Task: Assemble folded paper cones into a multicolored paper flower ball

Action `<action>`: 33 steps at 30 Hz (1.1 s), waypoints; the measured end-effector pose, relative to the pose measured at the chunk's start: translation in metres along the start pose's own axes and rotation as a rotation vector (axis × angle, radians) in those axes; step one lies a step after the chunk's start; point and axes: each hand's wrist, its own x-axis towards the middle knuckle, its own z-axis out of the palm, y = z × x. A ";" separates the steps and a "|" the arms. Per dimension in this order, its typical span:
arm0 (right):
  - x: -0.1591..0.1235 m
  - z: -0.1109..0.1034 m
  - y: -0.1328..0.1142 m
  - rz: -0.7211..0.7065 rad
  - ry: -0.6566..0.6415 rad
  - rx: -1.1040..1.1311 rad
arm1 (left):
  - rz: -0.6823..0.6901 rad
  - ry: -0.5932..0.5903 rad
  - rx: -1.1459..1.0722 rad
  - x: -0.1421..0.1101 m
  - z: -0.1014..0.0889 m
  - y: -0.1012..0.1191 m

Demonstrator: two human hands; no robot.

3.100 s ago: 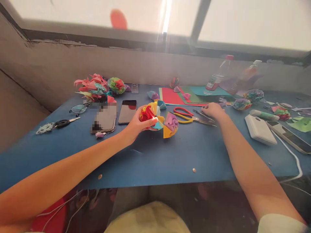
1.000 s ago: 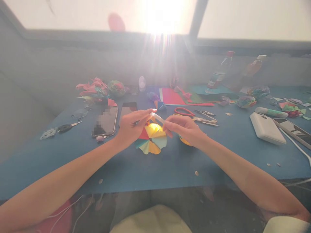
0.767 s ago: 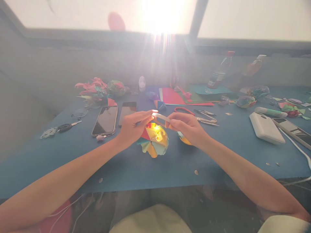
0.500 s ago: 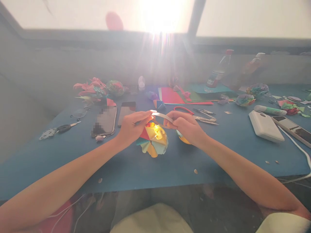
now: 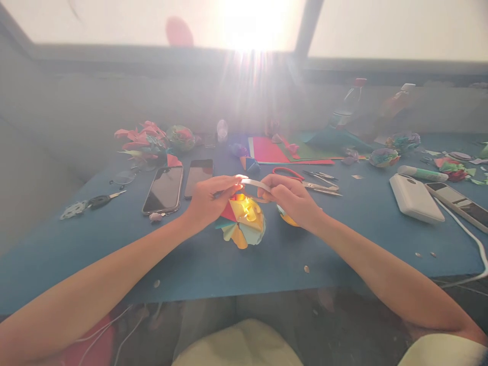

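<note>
Over the middle of the blue table, my left hand (image 5: 213,195) and my right hand (image 5: 287,195) grip opposite sides of a pale curved band (image 5: 256,184), which looks like a roll of tape. The fingers of both hands are closed on it; my left fingertips pinch its upper left edge. Just below the band is a multicoloured paper flower (image 5: 246,223) with yellow, red, teal and pale blue petals, its top partly hidden by my left fingers. A second paper piece (image 5: 288,217), yellow and white, shows partly behind my right hand.
Red-handled scissors (image 5: 324,188) lie beyond my right hand. Two phones (image 5: 163,189) rest at left, near a small pair of scissors (image 5: 101,199). Coloured paper sheets (image 5: 269,151), paper flowers (image 5: 385,157) and bottles (image 5: 345,109) stand farther back. A white power bank (image 5: 415,198) and cable are at right.
The teal sheet at the back right has risen at its edge and now covers the bottle's lower part. The paper flower has shifted slightly right. Both hands keep nearly the same place.
</note>
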 end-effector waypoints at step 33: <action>0.010 -0.011 0.015 0.033 0.278 -0.640 | -0.409 -0.251 -0.648 0.002 -0.001 0.013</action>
